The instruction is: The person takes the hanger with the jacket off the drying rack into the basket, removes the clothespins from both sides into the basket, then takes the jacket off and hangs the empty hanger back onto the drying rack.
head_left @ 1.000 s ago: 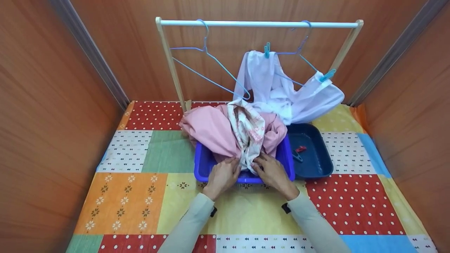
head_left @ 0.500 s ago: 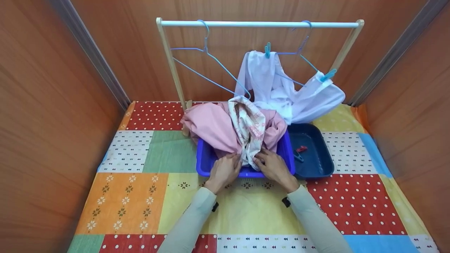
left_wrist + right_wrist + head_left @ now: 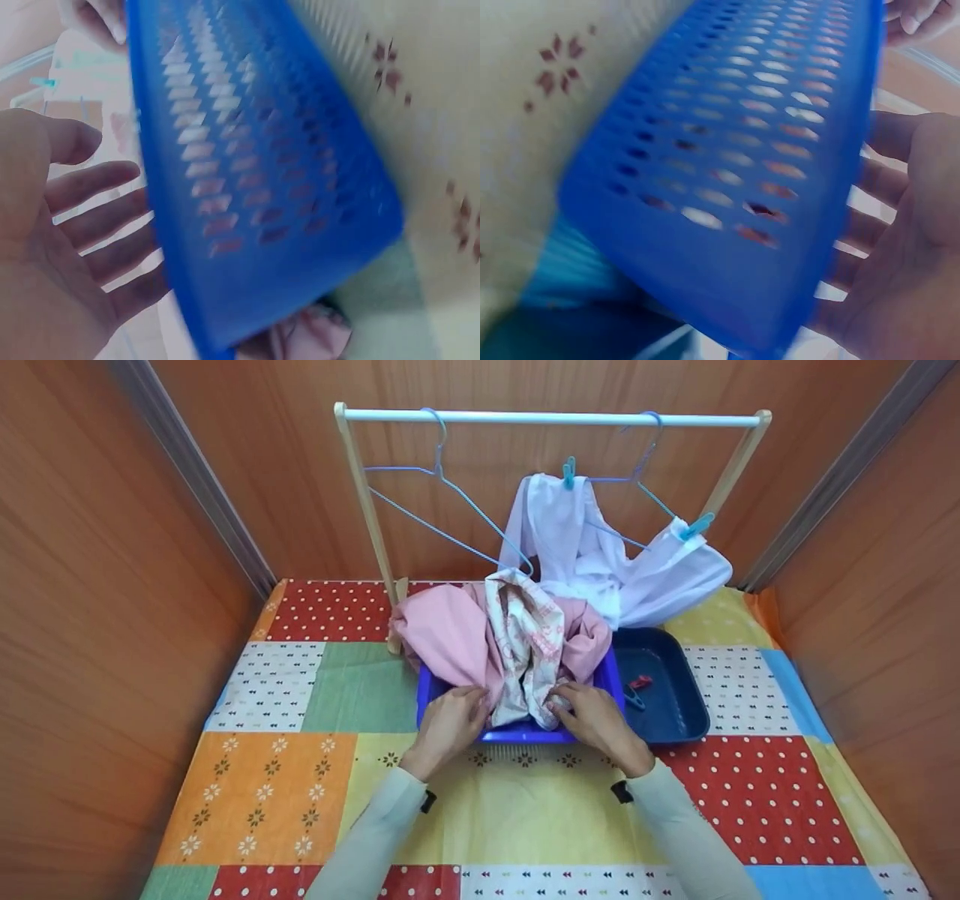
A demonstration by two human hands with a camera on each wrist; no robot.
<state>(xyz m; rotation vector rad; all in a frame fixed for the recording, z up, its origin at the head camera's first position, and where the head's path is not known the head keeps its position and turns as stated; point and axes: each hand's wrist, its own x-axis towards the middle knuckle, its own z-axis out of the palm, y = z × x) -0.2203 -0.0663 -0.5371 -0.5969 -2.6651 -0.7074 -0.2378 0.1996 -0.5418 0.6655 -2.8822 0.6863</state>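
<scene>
A pink cloth (image 3: 450,622) and a white floral-patterned cloth (image 3: 510,645) lie bunched together in a purple-blue plastic basket (image 3: 529,735), spilling over its far rim. My left hand (image 3: 454,724) reaches over the front rim, its fingertips at the pink cloth's edge. In the left wrist view its fingers are spread and extend behind the perforated basket wall. My right hand (image 3: 596,720) pinches the lower right edge of the patterned cloth with thumb and forefinger. The right wrist view shows its fingertips hidden behind the basket.
Behind stands a rack (image 3: 555,417) with a bare hanger (image 3: 450,484) and a white garment (image 3: 555,517) clipped by teal clothespins (image 3: 568,472). A dark tray (image 3: 675,712) holding red and blue clothespins sits right of the basket. Wooden panels (image 3: 97,622) enclose the patterned tablecloth (image 3: 495,817).
My hands have moved apart, the left going farther left. The patterned cloth's lower part has spread wider between them, and the pink cloth's front edge has shifted left.
</scene>
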